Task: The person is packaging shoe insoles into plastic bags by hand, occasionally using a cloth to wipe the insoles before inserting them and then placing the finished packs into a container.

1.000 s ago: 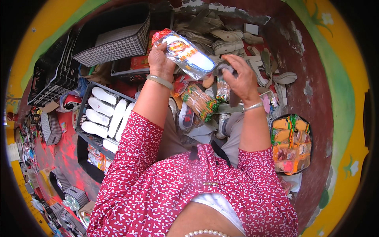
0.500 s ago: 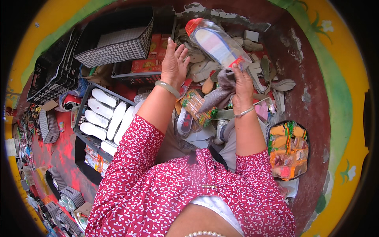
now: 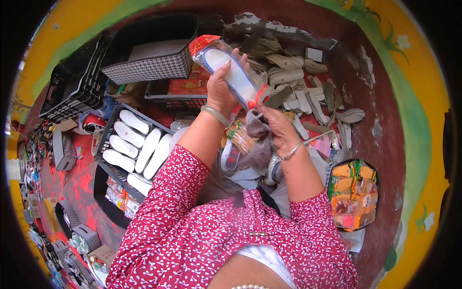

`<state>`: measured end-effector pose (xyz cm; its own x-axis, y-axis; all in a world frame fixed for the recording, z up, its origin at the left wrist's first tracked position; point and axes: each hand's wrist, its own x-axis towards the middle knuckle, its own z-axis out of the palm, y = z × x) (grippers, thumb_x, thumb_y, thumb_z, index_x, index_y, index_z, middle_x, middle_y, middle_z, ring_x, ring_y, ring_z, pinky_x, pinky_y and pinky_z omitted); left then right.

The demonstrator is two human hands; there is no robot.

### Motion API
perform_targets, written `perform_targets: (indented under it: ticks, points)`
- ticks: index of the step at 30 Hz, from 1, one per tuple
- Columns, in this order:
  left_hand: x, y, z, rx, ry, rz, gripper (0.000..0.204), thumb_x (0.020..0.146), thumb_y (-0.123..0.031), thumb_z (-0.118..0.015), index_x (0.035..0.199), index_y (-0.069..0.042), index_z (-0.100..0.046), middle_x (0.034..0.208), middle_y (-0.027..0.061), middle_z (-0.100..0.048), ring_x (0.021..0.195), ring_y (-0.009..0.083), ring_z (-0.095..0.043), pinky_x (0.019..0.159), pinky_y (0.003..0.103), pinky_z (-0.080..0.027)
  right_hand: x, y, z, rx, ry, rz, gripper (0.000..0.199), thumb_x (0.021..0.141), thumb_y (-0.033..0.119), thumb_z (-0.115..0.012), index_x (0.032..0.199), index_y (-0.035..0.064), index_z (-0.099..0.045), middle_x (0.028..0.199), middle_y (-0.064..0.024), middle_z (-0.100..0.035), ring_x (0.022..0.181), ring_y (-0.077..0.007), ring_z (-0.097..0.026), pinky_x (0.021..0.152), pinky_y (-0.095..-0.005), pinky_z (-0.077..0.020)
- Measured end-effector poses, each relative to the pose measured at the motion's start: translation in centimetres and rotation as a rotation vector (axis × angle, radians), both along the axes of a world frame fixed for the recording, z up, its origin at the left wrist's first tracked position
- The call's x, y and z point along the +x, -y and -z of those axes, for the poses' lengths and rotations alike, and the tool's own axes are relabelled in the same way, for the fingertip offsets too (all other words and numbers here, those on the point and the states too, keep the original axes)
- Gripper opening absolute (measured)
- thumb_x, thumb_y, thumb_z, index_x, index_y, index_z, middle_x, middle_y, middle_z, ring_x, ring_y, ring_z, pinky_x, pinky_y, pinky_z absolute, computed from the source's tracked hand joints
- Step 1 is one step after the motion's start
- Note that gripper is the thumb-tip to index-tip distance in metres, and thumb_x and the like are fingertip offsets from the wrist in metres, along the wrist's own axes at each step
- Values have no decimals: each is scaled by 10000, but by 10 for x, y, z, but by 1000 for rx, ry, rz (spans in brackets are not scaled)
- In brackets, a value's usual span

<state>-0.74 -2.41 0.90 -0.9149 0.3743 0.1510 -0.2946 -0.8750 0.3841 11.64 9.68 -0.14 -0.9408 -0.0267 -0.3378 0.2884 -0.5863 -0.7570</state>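
A packaged insole (image 3: 231,72), pale with a blue rim, lies tilted in a clear sleeve with red ends. My left hand (image 3: 222,91) grips it from the left, the thumb on top and fingers behind. At the sleeve's lower red end, my right hand (image 3: 279,126) is closed on the package and on a crumpled grey-brown cloth (image 3: 257,154) that hangs below. What the cloth is exactly, I cannot tell. Beneath the hands is a bundle of packaged tan items (image 3: 237,132), partly hidden by the cloth. Past my hands, many loose insoles (image 3: 284,77) lie in a heap.
A dark crate of white insoles (image 3: 151,147) stands at my left. Beyond it are a checked bin (image 3: 149,67), stacked black crates (image 3: 72,91) and a crate with red boxes (image 3: 187,86). A basket of orange packets (image 3: 353,192) is at my right, beside the red wall (image 3: 380,111).
My left hand, open and empty before, has closed on the packaged insole. The package and my right hand with the cloth have moved left and nearer to me.
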Motion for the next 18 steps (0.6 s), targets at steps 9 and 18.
perform_targets:
  ticks: [9, 18]
  points:
    - [5, -4, 2, -132, 55, 199, 537, 904, -307, -469, 1335, -32, -305, 1276, 172, -460, 1155, 390, -472, 951, 545, -413, 19, -18, -48, 243, -731, 595, 518, 921, 205, -517, 1363, 31, -312, 1280, -97, -463, 1129, -211, -502, 958, -345, -416]
    - [32, -13, 5, -70, 37, 477, 702, 903, -601, -296, 1337, -50, -322, 1282, 168, -468, 1145, 385, -475, 963, 505, -402, -8, 3, -2, 1635, -978, 281, 358, 814, 111, -594, 1172, 94, -594, 1366, -148, -414, 1320, -329, -304, 1063, -444, -262]
